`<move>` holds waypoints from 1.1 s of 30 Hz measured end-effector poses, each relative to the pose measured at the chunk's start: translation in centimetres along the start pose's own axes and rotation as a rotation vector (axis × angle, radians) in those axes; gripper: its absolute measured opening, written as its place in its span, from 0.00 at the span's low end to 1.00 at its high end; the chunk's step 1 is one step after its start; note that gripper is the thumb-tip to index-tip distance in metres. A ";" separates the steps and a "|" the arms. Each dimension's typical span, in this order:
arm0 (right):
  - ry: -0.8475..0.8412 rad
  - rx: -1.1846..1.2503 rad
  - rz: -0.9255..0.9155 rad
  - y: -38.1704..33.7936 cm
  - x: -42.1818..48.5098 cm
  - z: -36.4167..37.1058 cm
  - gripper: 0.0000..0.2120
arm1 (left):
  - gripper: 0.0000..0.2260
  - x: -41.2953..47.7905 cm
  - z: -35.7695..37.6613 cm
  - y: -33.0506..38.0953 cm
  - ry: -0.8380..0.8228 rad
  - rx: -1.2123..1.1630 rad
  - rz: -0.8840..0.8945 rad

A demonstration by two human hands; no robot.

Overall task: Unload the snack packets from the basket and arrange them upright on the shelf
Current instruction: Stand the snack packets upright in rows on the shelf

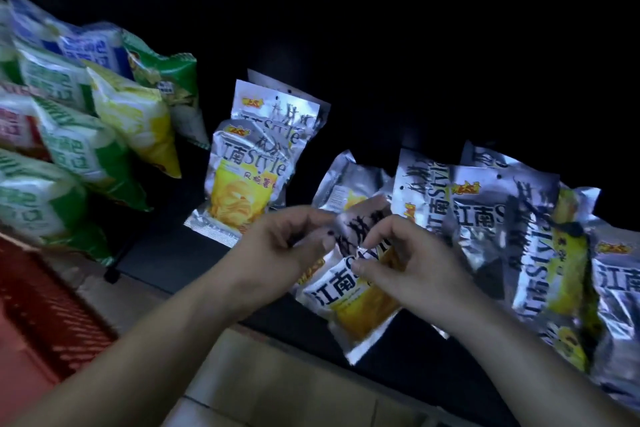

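**Both hands pinching one silver packet at the shelf's front edge**

Both hands grip the top of a crinkled silver snack packet point(349, 282): the left hand point(277, 250) has finger and thumb closed on its upper left corner, the right hand point(412, 260) is closed on the upper right. That packet hangs tilted over the front edge of the dark shelf point(194, 253), its yellow lower half blurred. Behind it stand two matching foil packets point(249, 163), leaning back near the shelf's middle. More of the same point(512, 218) are heaped loosely toward the right end, overlapping, some cut off by the frame. Puffy green and yellow bags point(86, 135) crowd the left end. Everything behind the packets is black, so the shelf's back cannot be made out. A red basket point(41, 302) is partly visible at lower left, over pale floor tiles point(277, 378)
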State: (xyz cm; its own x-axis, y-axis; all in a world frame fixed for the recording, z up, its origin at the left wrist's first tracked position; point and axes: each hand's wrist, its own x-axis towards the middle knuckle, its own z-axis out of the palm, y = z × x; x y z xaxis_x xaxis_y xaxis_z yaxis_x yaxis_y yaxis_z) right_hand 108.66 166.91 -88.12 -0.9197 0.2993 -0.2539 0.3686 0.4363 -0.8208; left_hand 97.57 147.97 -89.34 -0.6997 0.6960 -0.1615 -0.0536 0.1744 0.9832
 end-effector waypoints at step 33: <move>0.127 -0.028 -0.057 -5.6 10.2 16.0 0.38 | 0.13 -0.8 -12.8 -8.8 0.878 0.088 -0.152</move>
State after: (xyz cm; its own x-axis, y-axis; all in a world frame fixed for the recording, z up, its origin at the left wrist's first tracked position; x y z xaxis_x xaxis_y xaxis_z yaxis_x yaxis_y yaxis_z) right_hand 95.03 153.93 -94.36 -0.9156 0.3775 -0.1386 0.3212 0.4792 -0.8168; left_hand 89.49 137.02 -96.75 -0.9845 -0.1168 -0.1312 -0.1608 0.2993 0.9405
